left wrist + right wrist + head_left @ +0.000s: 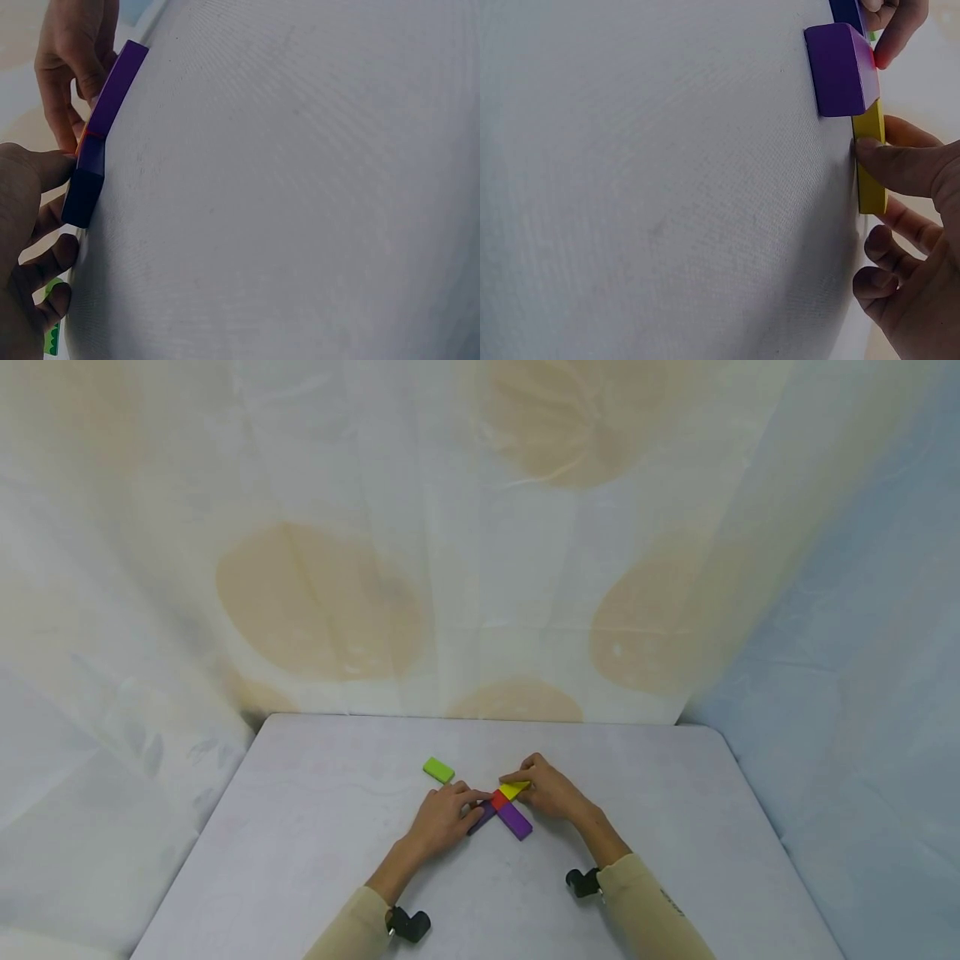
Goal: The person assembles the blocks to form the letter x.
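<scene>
Flat coloured blocks lie in a cross at the table's middle: a yellow block, a red block, a purple block and a dark blue block. My left hand pinches the dark blue block, its thumb against the block's side. My right hand pinches the yellow block, with its thumb on the near side and its fingers behind. The purple block touches the yellow one. A green block lies apart, just beyond my left hand.
The grey table has its far edge against a pale draped cloth with beige patches. Bare tabletop stretches left, right and in front of the blocks. Cream sleeves and black wrist mounts show at the near edge.
</scene>
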